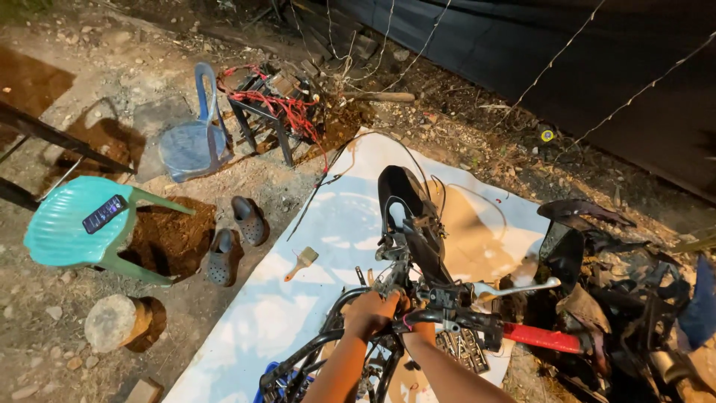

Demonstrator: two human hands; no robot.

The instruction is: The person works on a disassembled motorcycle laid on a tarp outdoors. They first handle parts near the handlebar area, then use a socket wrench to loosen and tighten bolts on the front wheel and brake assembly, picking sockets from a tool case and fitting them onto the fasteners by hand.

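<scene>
A stripped black motorcycle [409, 216] stands on a white sheet [328, 224], its front end pointing away from me. My left hand [370, 313] is closed in a fist around the metal at the steering head, just left of the handlebar [462, 319]. My right hand [415, 328] reaches in beside it, a pink band on the wrist. Its fingers are hidden behind the handlebar clamp. A red grip [544, 339] and a silver lever [522, 286] stick out to the right.
A paintbrush [301, 263] lies on the sheet. Two grey clogs [237, 237] sit on the dirt at left. A green plastic chair [60, 235] holds a phone [104, 213]. A blue chair [195, 145], a stool with red wires [277, 108], a stone [112, 322] and a pile of dark parts [619, 298] surround the sheet.
</scene>
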